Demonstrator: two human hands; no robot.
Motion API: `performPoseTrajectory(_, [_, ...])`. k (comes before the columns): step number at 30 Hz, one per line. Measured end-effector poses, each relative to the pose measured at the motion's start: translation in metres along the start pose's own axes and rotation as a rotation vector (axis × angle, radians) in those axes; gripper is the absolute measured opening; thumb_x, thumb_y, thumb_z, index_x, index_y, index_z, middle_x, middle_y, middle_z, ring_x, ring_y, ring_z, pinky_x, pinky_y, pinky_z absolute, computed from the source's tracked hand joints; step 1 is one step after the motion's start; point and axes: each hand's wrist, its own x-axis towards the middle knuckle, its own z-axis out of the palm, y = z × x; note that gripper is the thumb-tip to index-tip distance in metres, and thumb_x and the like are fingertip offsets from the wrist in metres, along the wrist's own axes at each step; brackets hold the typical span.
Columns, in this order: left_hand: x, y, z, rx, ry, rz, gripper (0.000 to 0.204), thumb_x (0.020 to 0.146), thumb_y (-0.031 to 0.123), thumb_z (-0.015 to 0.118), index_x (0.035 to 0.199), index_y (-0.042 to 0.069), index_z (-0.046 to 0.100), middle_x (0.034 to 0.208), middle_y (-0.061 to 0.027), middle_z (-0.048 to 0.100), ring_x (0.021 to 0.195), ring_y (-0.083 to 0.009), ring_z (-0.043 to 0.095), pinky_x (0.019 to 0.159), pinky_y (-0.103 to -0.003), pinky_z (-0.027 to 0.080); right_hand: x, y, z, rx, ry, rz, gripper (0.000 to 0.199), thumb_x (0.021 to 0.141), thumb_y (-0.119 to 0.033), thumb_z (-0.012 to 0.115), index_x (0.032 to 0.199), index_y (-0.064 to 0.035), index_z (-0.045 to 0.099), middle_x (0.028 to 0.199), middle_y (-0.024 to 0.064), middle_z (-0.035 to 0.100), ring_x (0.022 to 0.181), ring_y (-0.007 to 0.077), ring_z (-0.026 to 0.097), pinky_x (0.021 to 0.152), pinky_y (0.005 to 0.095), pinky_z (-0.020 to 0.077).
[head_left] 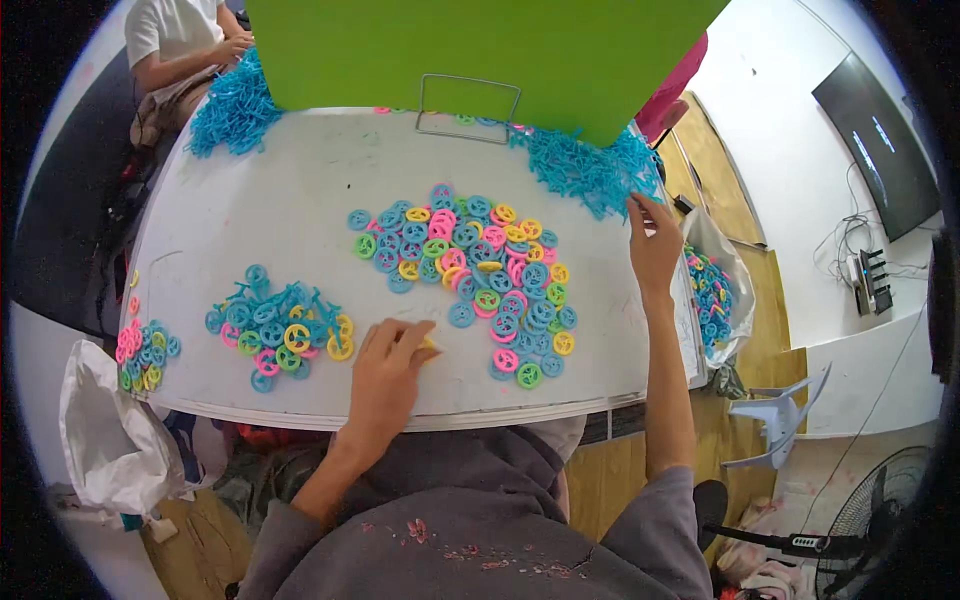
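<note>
My left hand (388, 362) is closed near the front edge of the white table (300, 175), pinching a small yellow plastic wheel (428, 349), partly covered by the fingers. At the far right, my right hand (652, 235) has its fingertips pinched together at the edge of a heap of thin blue plastic sticks (590, 170); what lies between them is too small to make out. Between my hands spreads a pile of blue, pink, yellow and green spoked wheels (465, 235). Left of my left hand lies a cluster of wheels with blue sticks fitted (270, 318).
A green board (480, 60) with a wire stand (468, 133) rises at the back. Another stick heap (235, 108) lies far left, near another person's hands (235, 45). A smaller wheel pile (148, 352) sits front left. A filled white sack (725, 260) stands beyond the right edge.
</note>
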Motion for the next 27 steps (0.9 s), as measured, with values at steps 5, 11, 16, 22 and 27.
performPoseTrajectory(5, [0.034, 0.050, -0.002, -0.578, 0.141, -0.181, 0.034, 0.074, -0.008, 0.067, 0.104, 0.005, 0.063, 0.089, -0.0080, 0.058, 0.078, -0.0161, 0.059, 0.064, -0.028, 0.049, -0.036, -0.065, -0.019, 0.332, -0.168, 0.030, 0.013, 0.082, -0.003, 0.066, 0.095, -0.0003, 0.068, 0.090, 0.0123, 0.066, 0.078, 0.0177, 0.063, 0.072, 0.0273, 0.0485])
performPoseTrajectory(11, [0.044, 0.048, 0.022, -0.863, 0.085, -0.118, 0.032, 0.081, -0.008, 0.060, 0.111, 0.003, 0.060, 0.094, -0.0087, 0.060, 0.086, -0.0155, 0.061, 0.072, -0.026, 0.053, -0.081, -0.154, -0.046, 0.323, -0.479, -0.134, 0.020, 0.074, 0.003, 0.070, 0.093, -0.0010, 0.069, 0.087, 0.0102, 0.063, 0.082, 0.0191, 0.063, 0.073, 0.0283, 0.0487])
performPoseTrajectory(16, [0.032, 0.046, 0.021, -1.130, 0.078, -0.318, 0.023, 0.087, -0.004, 0.058, 0.110, -0.003, 0.056, 0.097, -0.0099, 0.061, 0.084, -0.0172, 0.064, 0.076, -0.028, 0.054, -0.105, -0.152, -0.036, 0.835, -0.526, 0.221, 0.042, 0.070, 0.008, 0.070, 0.110, -0.0001, 0.062, 0.092, 0.0067, 0.063, 0.085, 0.0167, 0.061, 0.075, 0.0277, 0.0495])
performPoseTrajectory(22, [0.023, 0.045, 0.021, -1.370, -0.045, -0.595, 0.019, 0.089, 0.002, 0.058, 0.107, -0.003, 0.056, 0.099, -0.0086, 0.063, 0.084, -0.0147, 0.062, 0.074, -0.028, 0.053, -0.135, -0.148, -0.017, 0.901, -0.416, 0.514, 0.023, 0.080, 0.003, 0.067, 0.102, 0.0001, 0.061, 0.089, 0.0043, 0.064, 0.077, 0.0131, 0.063, 0.068, 0.0252, 0.0505])
performPoseTrajectory(27, [0.016, 0.006, 0.004, -0.104, 0.287, -0.137, 0.021, 0.077, 0.004, 0.068, 0.097, 0.004, 0.061, 0.084, -0.0095, 0.054, 0.065, -0.0220, 0.054, 0.057, -0.031, 0.043, -0.142, -0.151, -0.012, 0.832, -0.363, 0.557, 0.015, 0.083, 0.002, 0.064, 0.098, -0.0017, 0.061, 0.079, 0.0021, 0.064, 0.072, 0.0097, 0.061, 0.063, 0.0229, 0.0483])
